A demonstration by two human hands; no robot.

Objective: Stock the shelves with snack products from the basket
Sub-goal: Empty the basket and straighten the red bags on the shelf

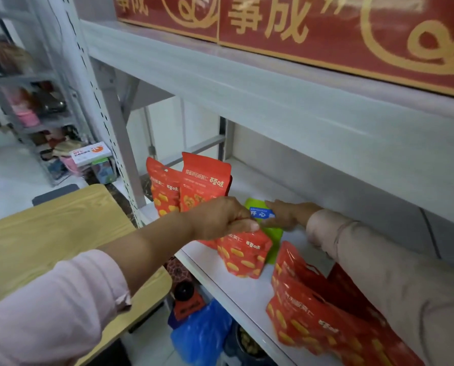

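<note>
Pinching the top of a red snack bag (243,257) in left hand (220,219) fingers, just in front of the green pouch (272,233); right hand (286,213) pressed flat on that pouch, fingers straight. Seemingly midway: upright bags (202,186) shelved left of the pouch, heaped bags (307,320) right, basket unseen

**What the view keeps from you**

Your left hand (220,217) covers the top edge of the red foil snack pouch (244,256) it grips. The flat green pouch with a blue label (276,245) behind it is mostly hidden. You cannot tell whether your right hand (286,215) holds that pouch or only touches it. The red gold-lettered boxes (326,35) are cut off by the top edge. The grey rack at far left (35,101) is blurred, its goods unreadable.
</note>
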